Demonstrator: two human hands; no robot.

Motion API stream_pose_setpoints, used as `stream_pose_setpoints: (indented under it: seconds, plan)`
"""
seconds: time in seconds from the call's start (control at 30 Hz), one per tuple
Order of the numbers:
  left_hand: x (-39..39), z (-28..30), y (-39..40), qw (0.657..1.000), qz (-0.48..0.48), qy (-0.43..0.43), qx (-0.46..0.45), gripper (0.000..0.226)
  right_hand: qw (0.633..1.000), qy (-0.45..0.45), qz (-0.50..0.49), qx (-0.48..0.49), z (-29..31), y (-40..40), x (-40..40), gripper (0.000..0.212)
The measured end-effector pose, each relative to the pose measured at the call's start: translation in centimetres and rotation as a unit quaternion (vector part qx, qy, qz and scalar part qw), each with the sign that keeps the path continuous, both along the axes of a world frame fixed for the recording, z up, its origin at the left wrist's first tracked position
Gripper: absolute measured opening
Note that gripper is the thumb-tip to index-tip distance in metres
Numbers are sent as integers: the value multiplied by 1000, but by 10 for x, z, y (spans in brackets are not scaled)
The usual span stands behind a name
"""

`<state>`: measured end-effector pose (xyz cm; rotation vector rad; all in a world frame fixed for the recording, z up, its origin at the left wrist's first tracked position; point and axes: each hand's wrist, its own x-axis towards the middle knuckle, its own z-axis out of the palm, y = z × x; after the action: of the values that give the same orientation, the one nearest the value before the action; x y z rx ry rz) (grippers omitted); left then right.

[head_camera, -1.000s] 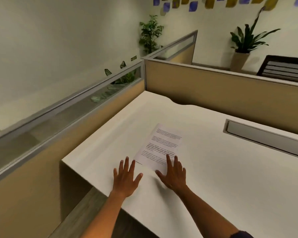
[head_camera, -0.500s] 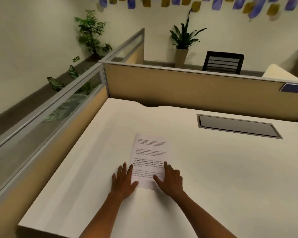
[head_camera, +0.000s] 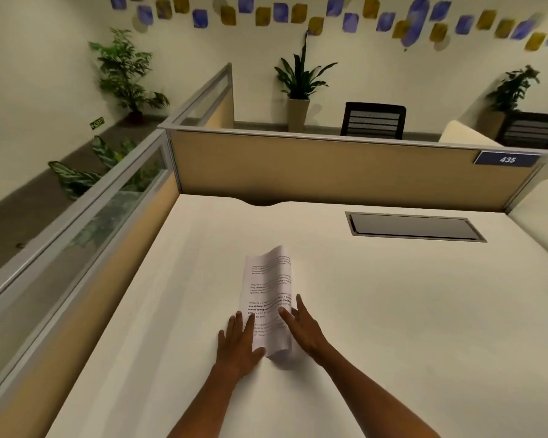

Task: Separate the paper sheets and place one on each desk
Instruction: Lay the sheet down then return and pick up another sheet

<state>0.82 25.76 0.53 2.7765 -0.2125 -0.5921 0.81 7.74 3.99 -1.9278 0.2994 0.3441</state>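
One white desk (head_camera: 393, 311) carries the paper sheets (head_camera: 268, 298), which lie near its front edge at about 6 o'clock from the cable hatch's left end and bow upward along their length. The left hand (head_camera: 238, 341) lies flat with straight fingers on their left edge, and the right hand (head_camera: 301, 324), fingers straight, presses their right edge inward. I judge the separating step is in hand; next a fingertip must slide only the top sheet free.
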Motion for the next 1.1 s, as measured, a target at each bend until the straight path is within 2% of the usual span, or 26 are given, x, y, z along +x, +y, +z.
stream_pose_setpoints:
  seconds: [0.1, 0.17, 0.27, 0.4, 0.5, 0.6, 0.7, 0.87, 0.97, 1.1]
  plan:
    - [2, 1, 1, 1000, -9, 2, 2, 86, 981, 10, -76, 177, 13, 11, 3, 91]
    - [4, 2, 2, 1000, -17, 5, -3, 86, 966, 6, -130, 223, 21, 14, 8, 92]
    - [7, 4, 5, 1000, -18, 12, -14, 87, 969, -2, -186, 162, 26, 15, 12, 92]
    - [14, 11, 8, 997, 15, 7, -71, 88, 987, -35, -158, 7, 25, 2, 14, 38]
    - [16, 19, 3, 984, 71, 1, -163, 87, 987, -52, -132, -74, 32, -14, 12, 31]
    - [18, 28, -8, 959, 125, 1, -255, 85, 986, -83, -142, -40, 36, -37, 6, 28]
    - [21, 34, -31, 945, 148, 13, -292, 82, 980, -114, -159, 29, 37, -68, -4, 21]
    - [23, 40, -85, 898, 236, 61, -367, 76, 973, -103, -176, 109, 39, -122, -15, 29]
    - [25, 43, -119, 870, 299, 58, -387, 58, 966, -97, -198, 135, 36, -161, -21, 31]
    - [22, 43, -167, 882, 291, 36, -369, 12, 963, -81, -227, 125, 24, -218, -32, 25]
